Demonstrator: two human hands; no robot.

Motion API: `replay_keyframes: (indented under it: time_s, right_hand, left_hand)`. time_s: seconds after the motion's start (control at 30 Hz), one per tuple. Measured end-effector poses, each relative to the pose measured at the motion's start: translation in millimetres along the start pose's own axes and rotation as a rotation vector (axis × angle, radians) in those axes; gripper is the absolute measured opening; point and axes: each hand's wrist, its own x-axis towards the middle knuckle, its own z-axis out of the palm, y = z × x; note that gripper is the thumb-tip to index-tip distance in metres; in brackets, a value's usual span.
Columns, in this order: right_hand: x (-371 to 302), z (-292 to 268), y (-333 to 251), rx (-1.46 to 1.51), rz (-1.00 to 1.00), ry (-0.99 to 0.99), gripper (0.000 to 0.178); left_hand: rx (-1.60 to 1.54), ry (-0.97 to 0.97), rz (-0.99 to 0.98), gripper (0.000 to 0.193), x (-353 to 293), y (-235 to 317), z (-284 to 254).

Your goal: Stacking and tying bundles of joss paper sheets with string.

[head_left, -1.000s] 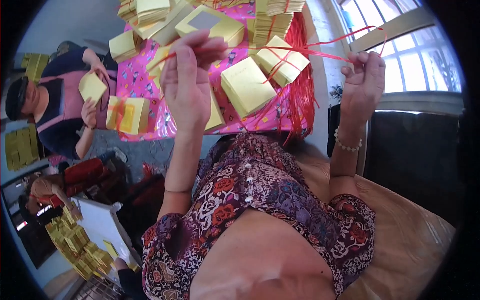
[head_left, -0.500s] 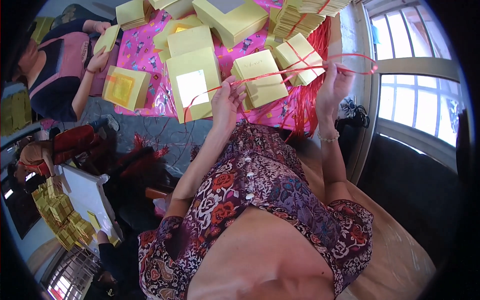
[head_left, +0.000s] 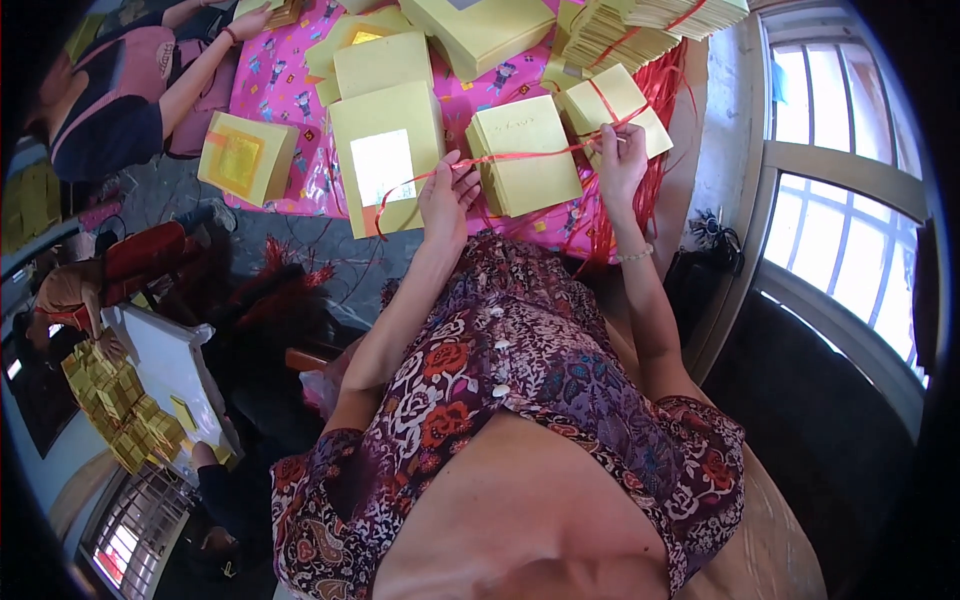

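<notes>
A red plastic ribbon (head_left: 530,155) stretches between my two hands, above a stack of yellow paper (head_left: 525,165). My left hand (head_left: 449,198) pinches one part of it, and a loose end hangs over the large yellow paper stack (head_left: 388,150) with a pale square on top. My right hand (head_left: 622,165) pinches the ribbon farther right, beside a smaller yellow stack (head_left: 620,105) with red ribbon across it. More red ribbon strands (head_left: 600,225) hang over the table edge by my right wrist.
A pink patterned tablecloth (head_left: 272,85) covers the table. Tied yellow bundles (head_left: 625,40) stand at the far right, and a yellow stack with a gold square (head_left: 240,160) at the left. A co-worker (head_left: 120,90) handles paper at the far left. A barred window (head_left: 840,215) is to the right.
My right hand has moved left and slightly nearer, shortening the ribbon span between my hands. My left hand stays almost in place. The co-worker's hands have moved away toward the far edge.
</notes>
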Motion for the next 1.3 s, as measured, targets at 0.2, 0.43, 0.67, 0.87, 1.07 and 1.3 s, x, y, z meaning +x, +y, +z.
replay_keyframes:
  time_s: [0.2, 0.43, 0.67, 0.87, 1.07, 1.3]
  right_hand:
    - [3, -1, 1, -0.104, -0.037, 0.05, 0.017]
    - [4, 1, -18, -0.556, -0.278, -0.038, 0.013]
    - [5, 8, 6, -0.827, -0.365, -0.315, 0.01]
    - [6, 12, 16, -0.84, -0.312, -0.459, 0.008]
    - [9, 18, 25, -0.687, -0.323, -0.56, 0.009]
    - [13, 14, 91, -0.268, 0.074, -0.625, 0.008]
  left_hand:
    - [0.016, 0.014, -0.028, 0.035, 0, 0, -6]
    - [0.03, 0.101, -0.051, 0.032, 8, -6, -4]
    - [0.169, 0.249, -0.08, 0.038, 17, -16, 11]
    - [0.081, 0.365, -0.034, 0.04, 19, -38, 25]
    - [0.01, 0.381, -0.005, 0.041, 48, -76, 6]
    - [-0.014, 0.284, -0.071, 0.04, 53, -82, 11]
